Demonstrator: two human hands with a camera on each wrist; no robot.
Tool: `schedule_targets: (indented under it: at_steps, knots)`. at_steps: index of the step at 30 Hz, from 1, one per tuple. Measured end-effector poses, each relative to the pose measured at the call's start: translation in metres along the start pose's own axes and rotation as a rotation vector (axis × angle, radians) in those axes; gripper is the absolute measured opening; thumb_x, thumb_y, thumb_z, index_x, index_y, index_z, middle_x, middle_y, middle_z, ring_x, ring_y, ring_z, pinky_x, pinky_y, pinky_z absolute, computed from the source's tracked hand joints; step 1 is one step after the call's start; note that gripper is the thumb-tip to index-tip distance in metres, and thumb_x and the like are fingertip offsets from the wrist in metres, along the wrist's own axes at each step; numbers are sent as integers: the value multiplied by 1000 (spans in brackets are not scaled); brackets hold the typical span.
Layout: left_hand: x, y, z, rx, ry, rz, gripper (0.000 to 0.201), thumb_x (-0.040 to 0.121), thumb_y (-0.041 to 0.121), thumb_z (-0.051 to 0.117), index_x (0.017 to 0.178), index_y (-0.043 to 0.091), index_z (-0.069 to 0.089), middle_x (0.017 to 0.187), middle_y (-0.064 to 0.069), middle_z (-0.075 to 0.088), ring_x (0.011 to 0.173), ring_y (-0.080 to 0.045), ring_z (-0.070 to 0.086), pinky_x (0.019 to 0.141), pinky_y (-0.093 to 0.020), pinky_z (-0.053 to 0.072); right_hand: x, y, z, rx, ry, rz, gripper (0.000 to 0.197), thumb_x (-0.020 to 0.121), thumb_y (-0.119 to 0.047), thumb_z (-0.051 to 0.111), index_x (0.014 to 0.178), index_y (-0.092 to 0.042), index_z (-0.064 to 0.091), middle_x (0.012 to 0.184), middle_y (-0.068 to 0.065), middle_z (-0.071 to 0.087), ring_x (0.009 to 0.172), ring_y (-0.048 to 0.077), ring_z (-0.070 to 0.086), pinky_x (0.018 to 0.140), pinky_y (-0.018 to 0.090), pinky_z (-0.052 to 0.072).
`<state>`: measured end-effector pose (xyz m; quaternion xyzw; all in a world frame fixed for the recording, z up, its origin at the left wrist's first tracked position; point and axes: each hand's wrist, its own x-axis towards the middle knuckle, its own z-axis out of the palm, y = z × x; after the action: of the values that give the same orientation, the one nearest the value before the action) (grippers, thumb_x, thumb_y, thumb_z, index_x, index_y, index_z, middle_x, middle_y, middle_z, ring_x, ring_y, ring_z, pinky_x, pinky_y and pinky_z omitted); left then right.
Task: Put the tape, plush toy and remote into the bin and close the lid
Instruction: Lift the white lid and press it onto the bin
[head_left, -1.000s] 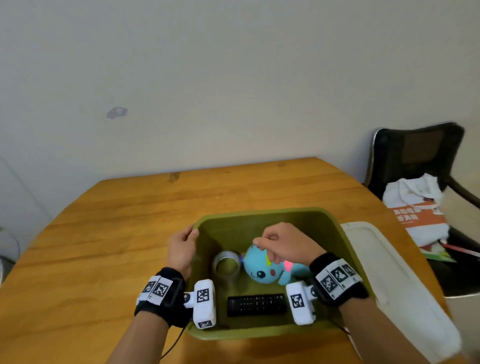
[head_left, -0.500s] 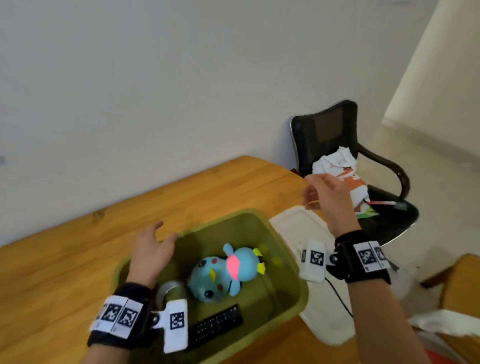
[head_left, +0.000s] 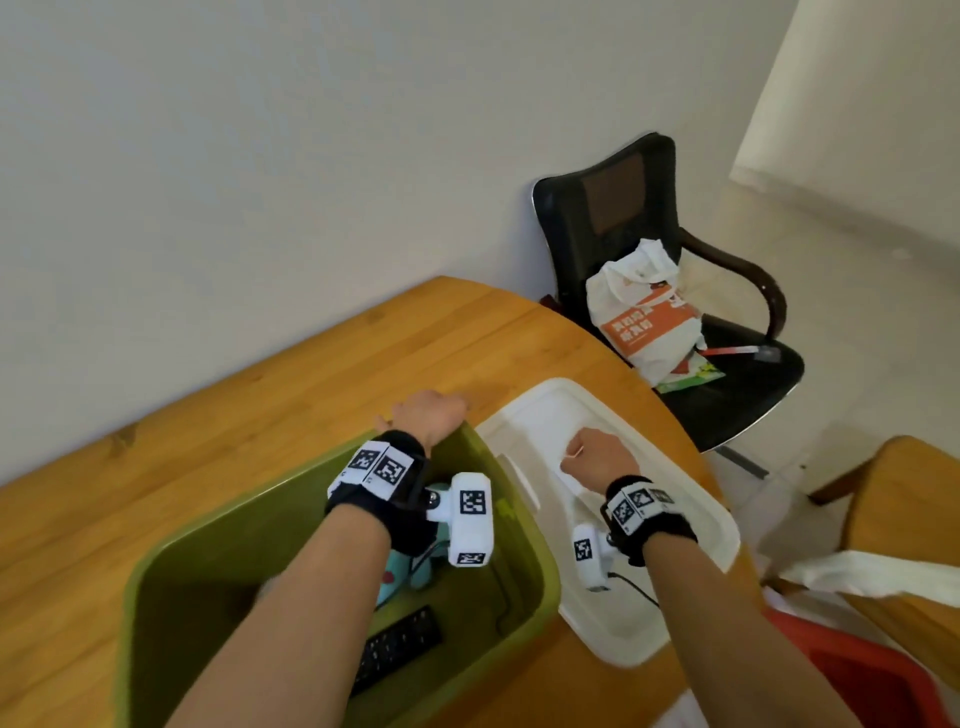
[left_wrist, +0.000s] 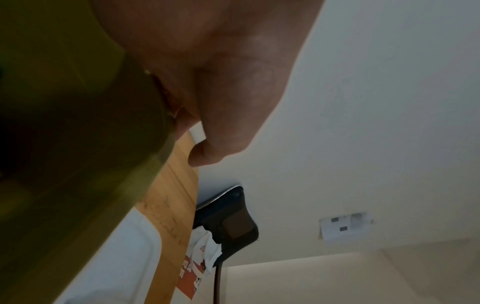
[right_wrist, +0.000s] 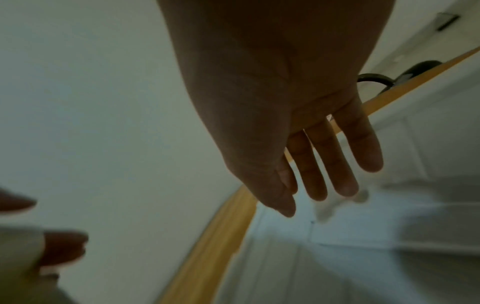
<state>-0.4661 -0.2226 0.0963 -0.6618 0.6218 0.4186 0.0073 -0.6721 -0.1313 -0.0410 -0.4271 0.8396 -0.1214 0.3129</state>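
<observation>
Your right hand has dropped from mid-air onto the flat white plastic lid beside the green plastic bin, fingers straight and gripping nothing yet, left hand curled on the rim, so with the black remote and blue plush toy already in there (tape's hidden), you're basically down to the lid.

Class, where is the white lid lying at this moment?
In the head view, the white lid lies flat on the wooden table, right of the green bin, beneath the right hand.

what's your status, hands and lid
Left hand gripping bin far rim. Right hand open over lid, which lies on table. Nothing blocking.
</observation>
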Motion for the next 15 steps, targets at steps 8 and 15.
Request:
schedule_targets:
  at_steps: [8,15]
  knots:
    - [6,-3,8,203,66,40,47,92,30,48,138,29,58,157,-10,39,151,-30,19,121,-54,-11,8,3,32,-336,-9,11,42,92,-18,61,132,-11,50,126,11,61,112,30,62,82,34,48]
    - [6,-8,3,130,30,74,45,95,32,44,138,30,58,157,-7,40,151,-28,19,121,-53,-11,13,-1,7,-325,21,61,46,88,-32,68,124,-6,57,123,12,66,112,31,65,87,35,51]
